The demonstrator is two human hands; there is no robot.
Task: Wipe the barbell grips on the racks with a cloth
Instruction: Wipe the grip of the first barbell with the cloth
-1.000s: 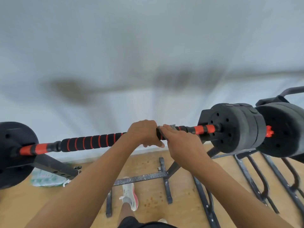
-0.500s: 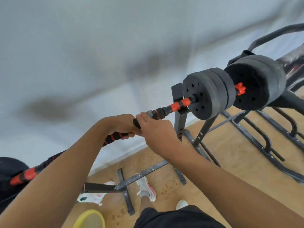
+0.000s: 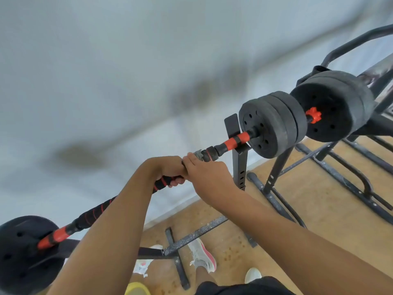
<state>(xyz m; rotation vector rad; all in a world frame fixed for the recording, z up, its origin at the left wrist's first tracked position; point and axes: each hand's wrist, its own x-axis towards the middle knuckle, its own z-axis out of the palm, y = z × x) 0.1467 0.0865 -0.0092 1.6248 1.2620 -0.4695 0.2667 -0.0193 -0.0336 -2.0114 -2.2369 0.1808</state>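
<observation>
Head view, camera tilted; the wall is blurred.

Barbell (image 3: 221, 148): lies on the rack (image 3: 236, 133), running on a diagonal from 8 o'clock up to 2 o'clock. One upright of the rack carries it just right of centre, with the bar's orange sleeve (image 3: 236, 140) resting in the hook.

Foam grip (image 3: 95, 212): black with red rings, on the lower-left half of the bar, from about 8 o'clock toward centre.

Left hand (image 3: 168, 168): near centre, knuckles up, fingers curled right round the upper end of the foam grip. Fingertips show under the bar.

Right hand (image 3: 209, 177): just to the 3 o'clock side of the left hand and touching it. Fingers curled over the bar, clamping the cloth (image 3: 200, 155) against it. Only a grey bunched edge of the cloth shows, sticking out past the fingertips toward 2 o'clock; the rest is hidden under the hand.

Stacked black plates (image 3: 270, 124) sit on the bar's end at 2 o'clock, closed by a red collar (image 3: 313, 114). Beyond them, a second set of plates (image 3: 333, 103). Another black plate (image 3: 23, 252) is at 8 o'clock.

Wooden floor (image 3: 319, 199) below. At 6 o'clock a shoe (image 3: 202, 258) stands by the rack's base bars. A yellow object (image 3: 137, 290) shows at the bottom edge.
</observation>
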